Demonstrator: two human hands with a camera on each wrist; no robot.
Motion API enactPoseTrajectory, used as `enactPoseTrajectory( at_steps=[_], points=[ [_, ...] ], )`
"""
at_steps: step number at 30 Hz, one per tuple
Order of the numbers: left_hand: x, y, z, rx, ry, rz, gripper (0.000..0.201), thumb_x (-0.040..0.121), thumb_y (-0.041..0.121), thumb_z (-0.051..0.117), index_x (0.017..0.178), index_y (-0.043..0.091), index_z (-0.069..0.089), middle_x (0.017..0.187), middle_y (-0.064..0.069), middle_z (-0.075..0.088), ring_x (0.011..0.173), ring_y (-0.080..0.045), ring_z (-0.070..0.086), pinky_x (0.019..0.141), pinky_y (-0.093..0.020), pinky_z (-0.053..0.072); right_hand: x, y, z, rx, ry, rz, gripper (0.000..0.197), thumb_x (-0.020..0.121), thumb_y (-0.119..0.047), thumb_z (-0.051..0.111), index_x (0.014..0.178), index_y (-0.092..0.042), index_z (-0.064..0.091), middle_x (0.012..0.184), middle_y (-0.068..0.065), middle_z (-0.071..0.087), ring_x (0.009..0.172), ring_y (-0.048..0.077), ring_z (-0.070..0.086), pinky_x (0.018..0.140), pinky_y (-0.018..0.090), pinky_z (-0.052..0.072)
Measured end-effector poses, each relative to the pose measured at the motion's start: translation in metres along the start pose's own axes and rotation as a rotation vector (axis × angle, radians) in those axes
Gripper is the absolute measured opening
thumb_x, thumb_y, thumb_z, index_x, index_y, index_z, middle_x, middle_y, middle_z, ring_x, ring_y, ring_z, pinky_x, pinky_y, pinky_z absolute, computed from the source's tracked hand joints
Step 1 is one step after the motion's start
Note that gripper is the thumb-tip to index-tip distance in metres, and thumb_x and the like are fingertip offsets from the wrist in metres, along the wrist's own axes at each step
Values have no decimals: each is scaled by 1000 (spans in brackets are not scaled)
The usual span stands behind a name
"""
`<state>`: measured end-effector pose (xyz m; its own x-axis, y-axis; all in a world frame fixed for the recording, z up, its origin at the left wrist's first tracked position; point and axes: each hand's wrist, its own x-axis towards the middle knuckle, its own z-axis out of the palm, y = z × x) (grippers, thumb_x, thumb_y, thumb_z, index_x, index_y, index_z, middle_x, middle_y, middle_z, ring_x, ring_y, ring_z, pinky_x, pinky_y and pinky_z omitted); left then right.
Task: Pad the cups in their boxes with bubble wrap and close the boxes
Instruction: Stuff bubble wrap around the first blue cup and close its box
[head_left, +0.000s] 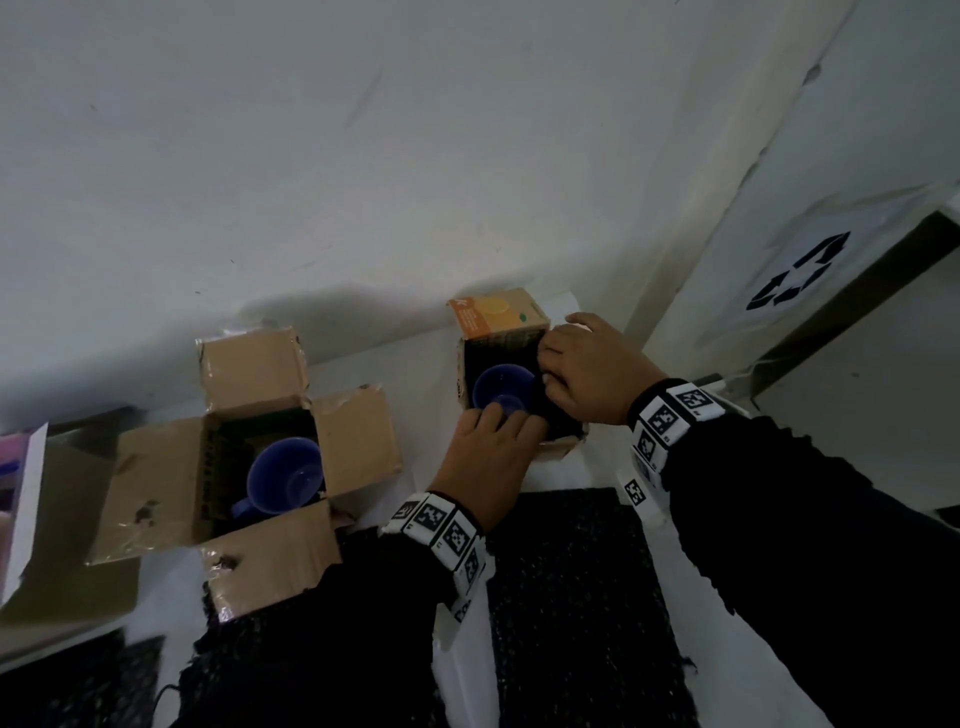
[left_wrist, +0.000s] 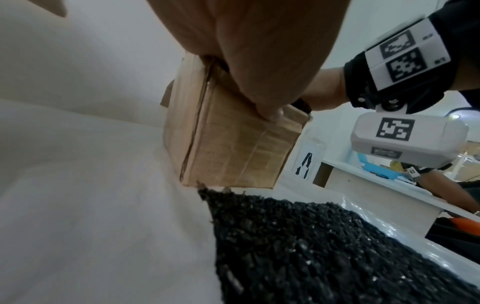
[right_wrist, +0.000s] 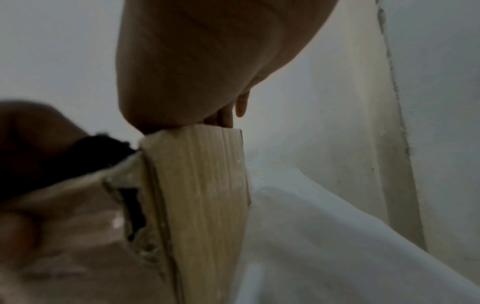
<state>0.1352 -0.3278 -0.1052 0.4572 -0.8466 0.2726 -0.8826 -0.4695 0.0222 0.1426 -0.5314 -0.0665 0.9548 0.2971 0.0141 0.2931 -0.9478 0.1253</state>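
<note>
From the head view, your left hand (head_left: 485, 452) and right hand (head_left: 582, 371) tuck black bubble wrap (head_left: 545, 400) beside the glossy blue cup (head_left: 501, 389) in the small cardboard box (head_left: 470, 358). In the left wrist view your thumb (left_wrist: 267, 111) clamps the creased box wall. The right wrist view shows corrugated edge; grip unclear.

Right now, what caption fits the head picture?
Both hands tuck black bubble wrap around a blue cup.

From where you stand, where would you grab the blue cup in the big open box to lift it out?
Probably by the rim, from straight above: the blue cup sits mouth-up in the big box with all four flaps spread, and its handle lies low against the near wall.
</note>
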Motion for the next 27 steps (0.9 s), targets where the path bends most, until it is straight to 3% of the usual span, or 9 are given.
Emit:
enactPoseTrajectory(
  at_steps=[2, 4, 6, 9, 13, 17, 20, 22, 27],
  points=[
    [-1, -2, -2, -1, -36, 20, 41, 75, 15, 43, 115, 22, 51, 90, 1, 59, 77, -26, 51, 68, -34, 39, 1, -4, 3, 14, 11, 16, 32, 89, -34, 33, 96, -16, 59, 88, 2, 63, 89, 24, 57, 107, 42, 25],
    [-1, -2, -1, 15, -89, 28, 36, 76, 16, 54, 111, 25, 57, 92, 1, 60, 80, -27, 50, 70, -35, 37, 1, -10, 7, 15, -29, 51, 29, 89, -32, 29, 103, -18, 51, 89, 2, 62, 94, 24, 54, 108, 44, 19],
    [2, 2, -4, 8, -149, 7, 24, 78, 33, 62, 101, 26, 64, 94, 1, 61, 83, -26, 49, 72, -36, 34, 0, -11, 9, -5, -51, 78, 30, 86, -32, 30, 103, -20, 51, 95, 0, 63, 107, 23, 50, 105, 47, 14],
    [8, 8, -7, -15, -210, -48, 32, 80, 53, 57, 91, 25, 70, 96, 1, 60, 88, -26, 50, 74, -37, 35, -1, -12, 2, -45, -15, 109, 24, 77, -28, 52, 99, -22, 58, 102, 0, 62, 113, 25, 47, 96, 46, 20],
    [12, 8, -8, 23, -171, -50, 22, 82, 41, 60, 82, 23, 72, 93, 2, 60, 89, -27, 50, 74, -38, 38, -7, -15, 2, 10, 24, -39, 23, 75, -17, 59, 96, -25, 64, 103, -3, 64, 104, 26, 54, 89, 42, 26],
    [5, 5, -8, 13, -137, -8, 24, 84, 40, 56, 100, 23, 62, 94, 3, 63, 92, -27, 48, 78, -39, 32, -20, -7, -6, 9, -16, -40, 34, 82, -30, 34, 81, -22, 68, 89, -5, 66, 98, 20, 58, 90, 40, 29],
    [0, 3, -8, -14, -184, 51, 50, 81, 49, 58, 126, 28, 50, 103, 3, 62, 93, -28, 49, 82, -41, 33, -25, -8, -5, -19, -43, -46, 43, 84, -33, 28, 81, -23, 70, 90, -7, 66, 98, 16, 56, 97, 41, 27],
    [2, 2, -10, -11, -236, 55, 54, 79, 55, 56, 127, 30, 51, 107, 3, 60, 95, -28, 47, 83, -41, 33, -19, -12, -4, -47, -105, -49, 48, 86, -34, 23, 85, -26, 70, 91, -8, 66, 98, 14, 54, 98, 39, 23],
    [5, 7, -15, -7, -283, -5, 62, 70, 67, 50, 117, 28, 60, 109, 3, 53, 103, -27, 42, 92, -45, 30, -5, -12, -4, -60, -51, -1, 28, 78, -30, 46, 95, -19, 65, 97, 0, 64, 104, 24, 52, 91, 42, 24]
  ],
)
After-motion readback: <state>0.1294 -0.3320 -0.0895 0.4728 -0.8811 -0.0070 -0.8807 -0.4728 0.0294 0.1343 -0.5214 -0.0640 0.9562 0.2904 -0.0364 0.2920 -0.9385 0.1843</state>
